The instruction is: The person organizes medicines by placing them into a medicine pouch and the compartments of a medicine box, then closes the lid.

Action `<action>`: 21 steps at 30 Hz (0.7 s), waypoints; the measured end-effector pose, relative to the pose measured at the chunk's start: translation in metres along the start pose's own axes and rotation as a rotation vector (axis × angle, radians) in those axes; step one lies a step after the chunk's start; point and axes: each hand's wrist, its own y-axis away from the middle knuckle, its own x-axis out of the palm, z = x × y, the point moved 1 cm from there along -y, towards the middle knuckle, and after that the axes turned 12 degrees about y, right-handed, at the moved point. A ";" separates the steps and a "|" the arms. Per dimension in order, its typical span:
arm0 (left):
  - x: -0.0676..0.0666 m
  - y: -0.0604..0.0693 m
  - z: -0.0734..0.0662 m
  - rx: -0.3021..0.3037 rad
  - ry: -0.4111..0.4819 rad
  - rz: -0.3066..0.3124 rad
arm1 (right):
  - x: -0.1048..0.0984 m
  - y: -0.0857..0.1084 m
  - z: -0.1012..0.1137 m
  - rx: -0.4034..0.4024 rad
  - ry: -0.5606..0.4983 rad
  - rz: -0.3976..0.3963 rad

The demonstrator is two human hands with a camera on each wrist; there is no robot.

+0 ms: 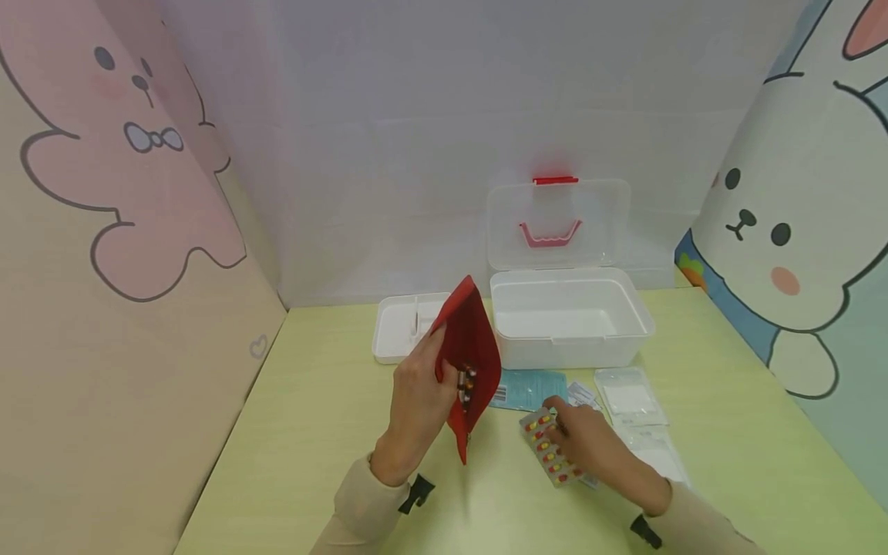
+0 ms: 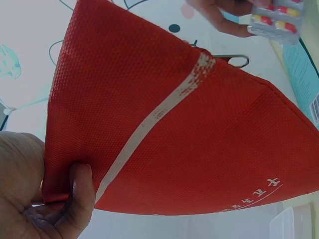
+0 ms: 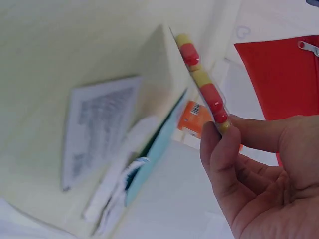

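A red zip pouch [image 1: 479, 327] is held upright by my left hand [image 1: 419, 393], its mouth gaping toward the right. Some small things with a shiny look [image 1: 466, 385] show inside it. In the left wrist view, thumb and fingers pinch a lower corner of the pouch [image 2: 164, 129], which has a pale stripe and white lettering. To the right, my right hand [image 1: 597, 443] pinches a blister pack [image 1: 544, 443] of red and yellow capsules just above the table. The right wrist view shows this blister pack [image 3: 207, 92] edge-on between thumb and fingers.
Behind stands a white box [image 1: 569, 352] with its clear lid [image 1: 597, 223] raised. A white tray [image 1: 395, 335] lies left of it, partly behind the pouch. A teal packet [image 1: 530, 388] and white packets [image 1: 627, 395] lie in front of the box. Printed cloth walls surround the table.
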 end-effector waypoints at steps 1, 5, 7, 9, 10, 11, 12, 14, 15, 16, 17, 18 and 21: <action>0.000 0.000 0.000 -0.001 0.002 0.000 | -0.004 0.000 0.001 -0.013 0.008 -0.017; 0.000 0.000 -0.001 0.000 0.006 -0.001 | -0.022 0.003 0.004 -0.074 0.043 -0.108; 0.000 0.000 -0.001 -0.002 0.008 0.000 | -0.031 0.004 0.006 -0.097 0.070 -0.166; 0.000 0.000 -0.001 -0.003 0.010 0.000 | -0.039 0.005 0.008 -0.116 0.079 -0.214; 0.000 0.000 -0.002 -0.004 0.012 0.000 | -0.043 0.005 0.009 -0.122 0.084 -0.241; 0.000 0.000 -0.002 -0.005 0.013 0.000 | -0.046 0.005 0.010 -0.124 0.090 -0.263; 0.000 0.000 -0.002 -0.005 0.015 0.000 | -0.050 0.005 0.011 -0.124 0.097 -0.281; 0.000 0.000 -0.002 -0.005 0.017 0.000 | -0.058 0.005 0.014 -0.124 0.101 -0.315; 0.000 0.000 -0.002 -0.004 0.018 0.001 | -0.062 0.005 0.015 -0.122 0.101 -0.330; 0.000 0.000 -0.002 -0.003 0.018 -0.001 | -0.065 0.005 0.016 -0.125 0.102 -0.346; 0.000 -0.001 -0.002 -0.002 0.018 0.000 | -0.069 0.005 0.017 -0.125 0.101 -0.360; 0.000 -0.001 -0.003 -0.001 0.017 0.000 | -0.073 0.006 0.018 -0.127 0.098 -0.376; 0.000 -0.001 -0.004 0.002 0.016 0.000 | -0.084 0.006 0.023 -0.138 0.079 -0.420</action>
